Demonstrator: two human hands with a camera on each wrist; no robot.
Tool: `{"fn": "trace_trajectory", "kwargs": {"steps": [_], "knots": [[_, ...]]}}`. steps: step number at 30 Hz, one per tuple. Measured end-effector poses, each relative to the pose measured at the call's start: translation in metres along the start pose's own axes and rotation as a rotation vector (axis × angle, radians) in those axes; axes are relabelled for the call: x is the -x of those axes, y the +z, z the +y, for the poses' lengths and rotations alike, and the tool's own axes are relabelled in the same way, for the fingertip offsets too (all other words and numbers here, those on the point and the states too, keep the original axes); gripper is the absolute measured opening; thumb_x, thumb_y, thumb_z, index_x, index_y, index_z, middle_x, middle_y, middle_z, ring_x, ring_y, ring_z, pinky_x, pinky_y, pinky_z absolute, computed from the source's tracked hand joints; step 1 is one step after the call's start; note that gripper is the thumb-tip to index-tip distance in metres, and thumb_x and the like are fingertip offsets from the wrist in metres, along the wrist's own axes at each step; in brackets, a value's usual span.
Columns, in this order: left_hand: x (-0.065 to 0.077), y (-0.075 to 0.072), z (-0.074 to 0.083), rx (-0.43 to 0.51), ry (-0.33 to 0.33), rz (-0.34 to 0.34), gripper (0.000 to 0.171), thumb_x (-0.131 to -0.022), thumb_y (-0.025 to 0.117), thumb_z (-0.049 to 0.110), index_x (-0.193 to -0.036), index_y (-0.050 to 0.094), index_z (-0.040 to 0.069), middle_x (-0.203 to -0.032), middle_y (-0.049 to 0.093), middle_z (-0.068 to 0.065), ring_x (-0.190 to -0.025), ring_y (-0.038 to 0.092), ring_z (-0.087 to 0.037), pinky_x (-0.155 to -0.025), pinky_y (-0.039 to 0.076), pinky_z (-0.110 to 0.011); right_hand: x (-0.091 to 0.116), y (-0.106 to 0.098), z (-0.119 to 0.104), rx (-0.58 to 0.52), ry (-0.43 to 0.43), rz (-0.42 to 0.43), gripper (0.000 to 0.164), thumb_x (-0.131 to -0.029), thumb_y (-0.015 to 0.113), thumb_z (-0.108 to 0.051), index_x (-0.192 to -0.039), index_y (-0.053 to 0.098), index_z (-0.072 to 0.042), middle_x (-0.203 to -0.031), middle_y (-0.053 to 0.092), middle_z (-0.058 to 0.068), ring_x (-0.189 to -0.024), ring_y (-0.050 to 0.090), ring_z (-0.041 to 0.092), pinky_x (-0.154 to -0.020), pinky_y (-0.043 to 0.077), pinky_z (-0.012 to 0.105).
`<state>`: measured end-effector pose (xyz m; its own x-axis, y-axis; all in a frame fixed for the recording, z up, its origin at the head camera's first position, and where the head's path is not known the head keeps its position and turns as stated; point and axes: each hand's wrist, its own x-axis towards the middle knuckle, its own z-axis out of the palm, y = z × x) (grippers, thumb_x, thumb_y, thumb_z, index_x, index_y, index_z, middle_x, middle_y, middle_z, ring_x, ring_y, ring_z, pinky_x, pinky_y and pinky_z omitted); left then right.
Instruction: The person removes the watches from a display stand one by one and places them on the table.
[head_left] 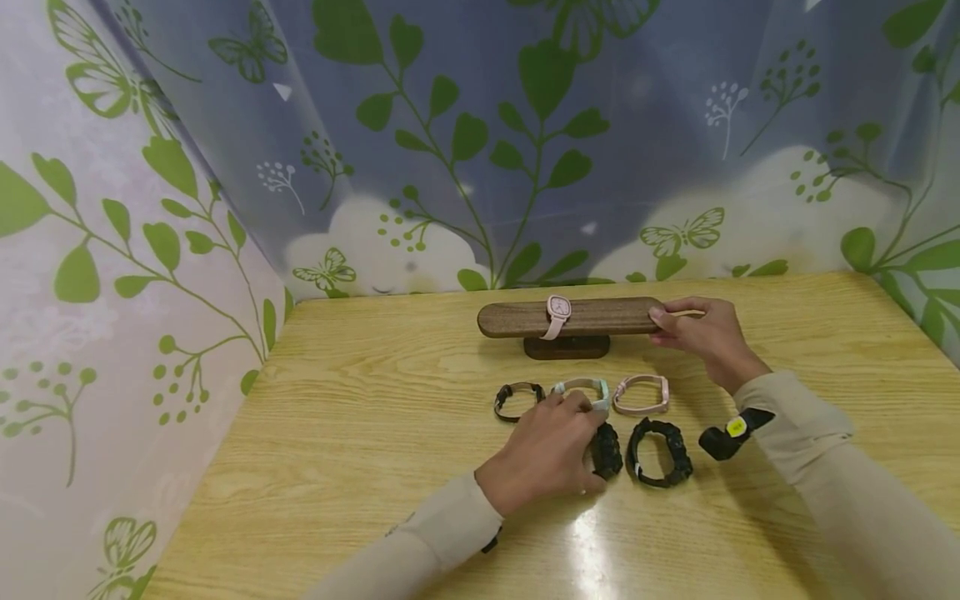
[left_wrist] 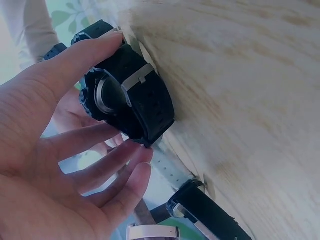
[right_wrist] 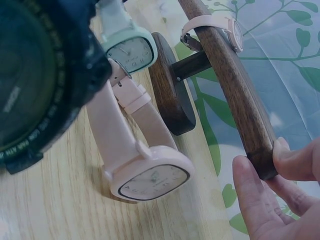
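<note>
My left hand (head_left: 543,450) holds a chunky black watch (head_left: 609,452) on the table, thumb on one side and fingertips on the other. In the left wrist view, the buckled strap of this black watch (left_wrist: 150,100) faces the camera. My right hand (head_left: 708,333) pinches the right end of a dark wooden watch stand (head_left: 607,318) between thumb and fingers. A pink watch (head_left: 558,308) is wrapped around the stand's bar, left of its middle. The bar sits on a short post above an oval base (right_wrist: 172,95).
In front of the stand lie a slim black watch (head_left: 504,402), a mint watch (head_left: 604,392) partly behind my left hand, and a pink watch (head_left: 663,395). Another chunky black watch (head_left: 678,454) lies right of the held one. A patterned curtain (head_left: 450,167) hangs behind the wooden table (head_left: 337,400).
</note>
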<state>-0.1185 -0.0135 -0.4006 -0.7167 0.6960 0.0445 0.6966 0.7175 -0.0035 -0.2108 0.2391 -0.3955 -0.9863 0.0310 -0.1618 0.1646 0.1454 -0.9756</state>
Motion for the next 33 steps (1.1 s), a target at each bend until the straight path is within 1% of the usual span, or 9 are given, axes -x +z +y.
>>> {"fn": "trace_trajectory", "kwargs": {"steps": [3, 6, 10, 12, 15, 21, 23, 29, 33], "knots": [[0.000, -0.002, 0.000, -0.001, 0.005, -0.002, 0.088, -0.069, 0.086, 0.064, -0.140, 0.062, 0.019, -0.129, 0.062, -0.002, -0.111, 0.061, -0.022, -0.091, 0.056, -0.030, 0.000, 0.000, 0.000, 0.004, 0.003, 0.004, 0.056, -0.101, 0.064, -0.025, -0.141, 0.046, 0.011, -0.124, 0.051, 0.018, -0.085, 0.072, 0.007, -0.094, 0.057, 0.035], [0.001, -0.007, -0.002, 0.062, 0.001, 0.005, 0.084, -0.072, 0.083, 0.066, -0.138, 0.064, 0.017, -0.134, 0.061, -0.004, -0.115, 0.061, -0.022, -0.095, 0.055, -0.033, 0.000, 0.000, 0.000, 0.001, 0.005, 0.001, 0.056, -0.102, 0.063, -0.025, -0.141, 0.045, 0.011, -0.124, 0.051, 0.018, -0.085, 0.071, 0.006, -0.095, 0.056, 0.035], [-0.001, -0.021, -0.010, 0.161, -0.008, 0.056, 0.073, -0.082, 0.075, 0.064, -0.135, 0.066, 0.014, -0.136, 0.061, -0.006, -0.116, 0.062, -0.022, -0.096, 0.055, -0.035, -0.001, -0.001, 0.000, -0.006, -0.002, -0.005, 0.055, -0.102, 0.063, -0.024, -0.140, 0.046, 0.011, -0.123, 0.052, 0.017, -0.085, 0.071, 0.007, -0.095, 0.056, 0.035], [-0.003, -0.029, -0.016, 0.174, -0.019, 0.087, 0.067, -0.087, 0.072, 0.061, -0.135, 0.066, 0.014, -0.133, 0.063, -0.005, -0.115, 0.062, -0.022, -0.096, 0.055, -0.036, -0.001, -0.002, 0.000, -0.008, -0.007, -0.006, 0.054, -0.102, 0.064, -0.023, -0.140, 0.046, 0.011, -0.122, 0.052, 0.016, -0.084, 0.071, 0.007, -0.094, 0.057, 0.035], [-0.005, -0.040, -0.027, 0.181, -0.061, 0.117, 0.065, -0.090, 0.071, 0.058, -0.136, 0.065, 0.014, -0.131, 0.064, -0.006, -0.116, 0.062, -0.022, -0.096, 0.055, -0.038, -0.001, -0.002, 0.000, -0.018, -0.012, -0.010, 0.053, -0.102, 0.064, -0.022, -0.139, 0.046, 0.011, -0.124, 0.051, 0.017, -0.084, 0.071, 0.006, -0.094, 0.057, 0.035], [-0.014, -0.051, -0.056, 0.096, -0.174, 0.130, 0.075, -0.087, 0.074, 0.058, -0.143, 0.058, 0.012, -0.139, 0.060, -0.010, -0.129, 0.055, -0.029, -0.110, 0.044, -0.044, -0.001, -0.001, 0.000, -0.021, -0.013, -0.010, 0.053, -0.102, 0.063, -0.022, -0.139, 0.046, 0.012, -0.127, 0.049, 0.018, -0.083, 0.071, 0.005, -0.095, 0.056, 0.036], [-0.018, -0.052, -0.066, 0.074, -0.203, 0.136, 0.079, -0.085, 0.076, 0.059, -0.145, 0.056, 0.011, -0.140, 0.059, -0.010, -0.129, 0.053, -0.029, -0.111, 0.042, -0.044, 0.000, 0.000, 0.000, -0.019, -0.014, -0.008, 0.053, -0.102, 0.063, -0.022, -0.139, 0.046, 0.012, -0.127, 0.049, 0.019, -0.083, 0.071, 0.005, -0.095, 0.056, 0.036], [-0.029, -0.052, -0.086, 0.125, -0.284, 0.116, 0.090, -0.082, 0.080, 0.056, -0.151, 0.047, 0.009, -0.146, 0.053, -0.011, -0.134, 0.048, -0.032, -0.111, 0.041, -0.048, 0.001, 0.000, 0.000, -0.017, -0.017, -0.012, 0.054, -0.102, 0.063, -0.022, -0.139, 0.046, 0.012, -0.125, 0.050, 0.019, -0.085, 0.072, 0.007, -0.095, 0.056, 0.035], [-0.038, -0.050, -0.095, 0.134, -0.315, 0.088, 0.096, -0.082, 0.079, 0.058, -0.154, 0.042, 0.006, -0.150, 0.050, -0.012, -0.137, 0.045, -0.032, -0.115, 0.037, -0.047, 0.002, 0.000, -0.001, -0.012, -0.019, -0.010, 0.054, -0.102, 0.063, -0.023, -0.140, 0.045, 0.012, -0.124, 0.051, 0.019, -0.085, 0.071, 0.006, -0.096, 0.056, 0.036]]}}
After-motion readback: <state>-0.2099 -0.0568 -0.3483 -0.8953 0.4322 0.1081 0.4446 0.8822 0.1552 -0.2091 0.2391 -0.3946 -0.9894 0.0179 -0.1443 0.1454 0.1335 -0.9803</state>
